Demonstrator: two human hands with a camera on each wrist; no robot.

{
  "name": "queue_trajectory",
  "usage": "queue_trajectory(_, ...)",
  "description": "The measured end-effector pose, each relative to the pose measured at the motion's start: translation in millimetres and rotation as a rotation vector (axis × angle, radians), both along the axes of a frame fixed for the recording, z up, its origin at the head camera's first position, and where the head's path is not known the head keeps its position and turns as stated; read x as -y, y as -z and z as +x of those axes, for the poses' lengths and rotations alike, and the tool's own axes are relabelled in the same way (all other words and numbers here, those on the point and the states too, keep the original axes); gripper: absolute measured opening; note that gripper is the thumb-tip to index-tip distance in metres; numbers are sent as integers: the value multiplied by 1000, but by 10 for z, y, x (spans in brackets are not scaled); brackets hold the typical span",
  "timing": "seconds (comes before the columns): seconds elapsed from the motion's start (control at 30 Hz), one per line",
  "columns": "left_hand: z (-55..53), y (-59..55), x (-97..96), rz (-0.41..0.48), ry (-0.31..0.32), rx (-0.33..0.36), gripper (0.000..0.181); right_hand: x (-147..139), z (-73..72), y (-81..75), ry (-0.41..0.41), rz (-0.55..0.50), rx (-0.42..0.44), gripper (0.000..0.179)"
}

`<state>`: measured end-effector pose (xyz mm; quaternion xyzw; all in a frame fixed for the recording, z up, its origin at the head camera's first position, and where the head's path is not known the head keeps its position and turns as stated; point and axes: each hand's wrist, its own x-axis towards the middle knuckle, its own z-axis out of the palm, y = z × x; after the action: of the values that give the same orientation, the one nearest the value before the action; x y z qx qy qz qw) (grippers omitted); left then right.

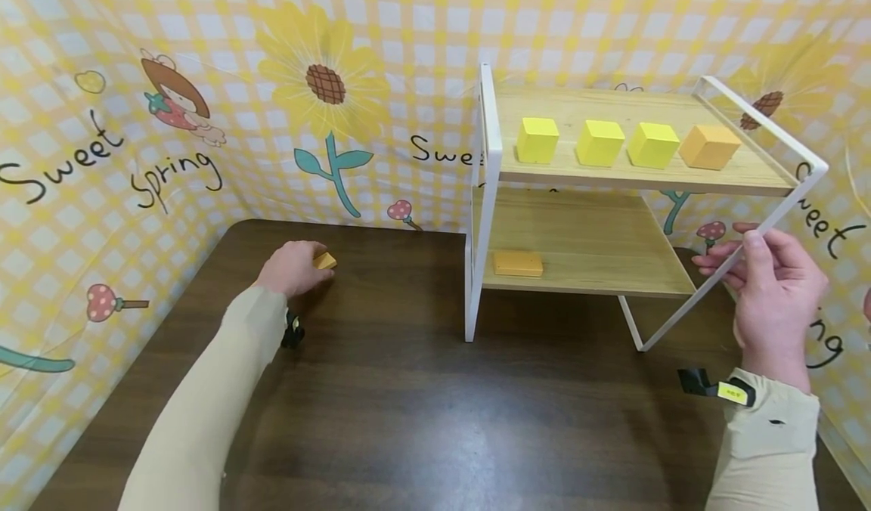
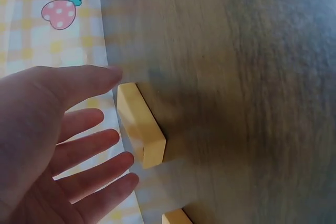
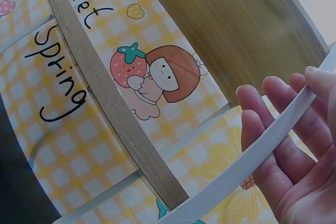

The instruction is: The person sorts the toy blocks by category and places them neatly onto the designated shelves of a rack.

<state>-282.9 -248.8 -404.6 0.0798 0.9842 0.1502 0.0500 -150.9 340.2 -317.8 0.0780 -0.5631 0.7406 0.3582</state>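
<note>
Head: right grip (image 1: 779, 292) holds shelf (image 1: 592, 231) (left (image 1: 289, 269) beside block (image 1: 326, 261)).

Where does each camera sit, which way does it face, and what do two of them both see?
Head: on the head, facing forward and down at the shelf and table; left hand, right hand and sleeves show.
Left wrist: on that wrist, facing an orange block; only the left hand shows.
Right wrist: on that wrist, facing the white frame and patterned cloth; only the right hand shows.
Shared: head and right wrist both show the right hand holding the white frame.
</note>
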Motion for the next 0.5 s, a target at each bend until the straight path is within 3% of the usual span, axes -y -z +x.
queue_trajectory(0.5, -155, 30, 93, 34, -37, 58, 55, -4, -10, 10, -12, -26, 6, 36)
